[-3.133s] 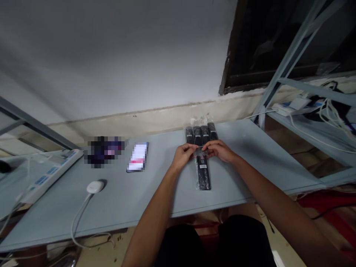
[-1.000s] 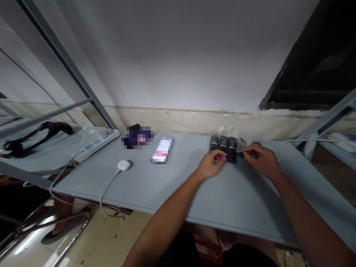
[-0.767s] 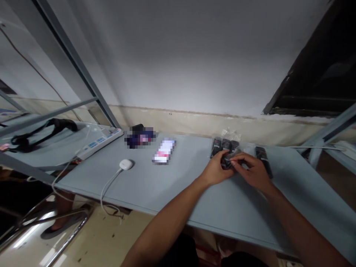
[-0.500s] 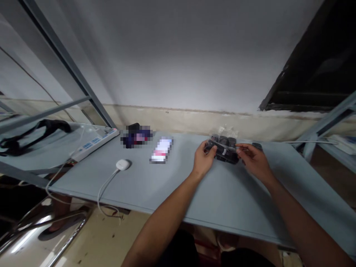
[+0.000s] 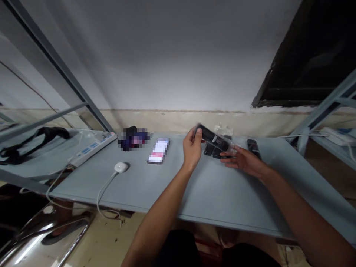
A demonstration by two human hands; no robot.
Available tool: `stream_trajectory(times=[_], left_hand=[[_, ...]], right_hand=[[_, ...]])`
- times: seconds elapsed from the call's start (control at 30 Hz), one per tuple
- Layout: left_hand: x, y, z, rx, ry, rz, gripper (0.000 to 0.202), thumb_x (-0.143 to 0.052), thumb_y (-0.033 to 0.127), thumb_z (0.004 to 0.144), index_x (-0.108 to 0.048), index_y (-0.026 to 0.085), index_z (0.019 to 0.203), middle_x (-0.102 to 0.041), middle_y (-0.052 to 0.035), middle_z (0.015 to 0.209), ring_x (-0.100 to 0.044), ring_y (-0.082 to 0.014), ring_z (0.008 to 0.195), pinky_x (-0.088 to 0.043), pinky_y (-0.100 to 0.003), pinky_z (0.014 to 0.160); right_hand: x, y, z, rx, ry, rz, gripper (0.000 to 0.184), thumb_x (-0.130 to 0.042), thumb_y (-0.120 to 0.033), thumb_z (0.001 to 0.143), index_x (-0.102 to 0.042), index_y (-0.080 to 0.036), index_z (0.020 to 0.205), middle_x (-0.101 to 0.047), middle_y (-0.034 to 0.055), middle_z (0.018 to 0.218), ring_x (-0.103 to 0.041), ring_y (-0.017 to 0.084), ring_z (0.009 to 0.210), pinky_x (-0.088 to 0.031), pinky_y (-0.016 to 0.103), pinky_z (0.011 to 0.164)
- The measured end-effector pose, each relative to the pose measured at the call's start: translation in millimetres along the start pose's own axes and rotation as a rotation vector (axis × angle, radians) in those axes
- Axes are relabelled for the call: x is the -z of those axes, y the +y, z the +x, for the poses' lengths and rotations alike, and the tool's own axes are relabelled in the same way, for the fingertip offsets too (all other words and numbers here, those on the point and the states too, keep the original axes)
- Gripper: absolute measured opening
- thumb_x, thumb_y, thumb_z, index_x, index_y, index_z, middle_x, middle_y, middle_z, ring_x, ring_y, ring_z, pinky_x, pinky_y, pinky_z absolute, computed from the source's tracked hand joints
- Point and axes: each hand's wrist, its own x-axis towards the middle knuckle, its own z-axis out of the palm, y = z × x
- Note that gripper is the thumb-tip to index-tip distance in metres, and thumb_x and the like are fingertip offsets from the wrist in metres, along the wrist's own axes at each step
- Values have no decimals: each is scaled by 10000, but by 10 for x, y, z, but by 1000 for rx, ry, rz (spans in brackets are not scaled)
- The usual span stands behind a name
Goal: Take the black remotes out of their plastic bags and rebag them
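Note:
A long black item in a clear plastic sleeve (image 5: pixel 214 139), much like a remote control, is held tilted above the table. My left hand (image 5: pixel 193 146) is closed around its upper left end, thumb on top. At the lower right end, my right hand (image 5: pixel 244 159) pinches the loose plastic between thumb and forefinger, its other fingers stretched out beneath. Below the held item lie more black wrapped items (image 5: pixel 211 151), partly covered by it and my right hand. Another black item (image 5: pixel 253 147) lies just behind my right wrist.
Crumpled clear plastic (image 5: pixel 224 129) sits near the wall. Left on the grey table (image 5: pixel 167 189) are a phone (image 5: pixel 158 151), a blurred dark bundle (image 5: pixel 134 139) and a white round puck with a cable (image 5: pixel 121 167). A power strip (image 5: pixel 93 149) and black strap (image 5: pixel 36 139) lie farther left.
One wrapped black item has been lifted off the others and tilted. My left hand has moved left and up with it; my right hand has shifted to its lower end.

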Motion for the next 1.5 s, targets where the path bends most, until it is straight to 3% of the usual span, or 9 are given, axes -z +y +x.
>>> stream_trajectory(times=[0.27,0.6,0.73,0.8,0.87,0.93,1.0,1.3,1.5], left_hand=[[-163,278,-7,2,-76,88,409,-621,522,983,-777,226,1219,-757,-59,1226,-685,-254,1118,-621,-338,796],[163,229,144,10,-50,223,439,-520,477,1034,-657,206,1351,-767,-132,1187,-729,-239,1017,-590,-340,770],[338,53,109,-330,87,575,444,-520,408,1034,-577,220,1433,-625,-143,1462,-588,-274,1346,-493,-470,1095],[338,-7,48,-535,-103,747,466,-583,424,1006,-589,222,1426,-591,-137,1502,-498,-291,1441,-378,-507,1210],[279,-63,-18,-646,-487,834,518,-668,458,959,-600,245,1426,-593,-123,1507,-469,-302,1469,-319,-509,1250],[203,-129,-68,-634,-781,869,585,-739,451,914,-587,271,1449,-588,-114,1516,-495,-313,1450,-334,-504,1240],[158,-203,-93,-551,-903,912,566,-750,385,913,-591,280,1446,-638,-111,1452,-589,-307,1353,-414,-482,1176],[452,-369,-20,-431,-876,1024,523,-717,301,921,-607,283,1433,-711,-78,1349,-695,-266,1189,-544,-414,1035],[587,-361,27,-269,-826,1059,447,-649,265,931,-668,297,1376,-748,-42,1276,-726,-246,1124,-567,-363,998]], right_hand=[[82,133,49,24,-102,101,342,-648,-518,922,-679,-228,1100,-803,125,1124,-791,238,971,-626,396,936],[194,134,39,39,-93,108,318,-789,-385,845,-735,-222,1114,-806,113,1103,-789,188,805,-591,194,537],[221,122,62,28,-34,96,250,-842,-282,826,-759,-177,1037,-811,111,1028,-788,164,746,-589,154,516],[220,118,64,15,-38,72,264,-858,-266,823,-768,-159,1047,-807,105,1014,-791,158,756,-593,137,529],[214,112,56,6,-71,36,302,-870,-276,818,-774,-154,1078,-805,100,1001,-791,160,766,-599,139,536],[208,99,40,-5,-109,-1,341,-882,-306,810,-777,-150,1094,-805,100,972,-789,166,764,-600,146,537],[204,74,18,-21,-135,-37,372,-888,-339,806,-779,-148,1106,-807,105,967,-793,173,785,-607,151,558],[268,-73,-72,-55,-59,-147,406,-901,-365,785,-777,-172,1119,-818,103,1043,-814,206,849,-659,215,657],[473,-72,-38,216,267,-263,395,-882,-495,742,-733,-173,917,-768,55,783,-735,173,623,-533,210,459]])
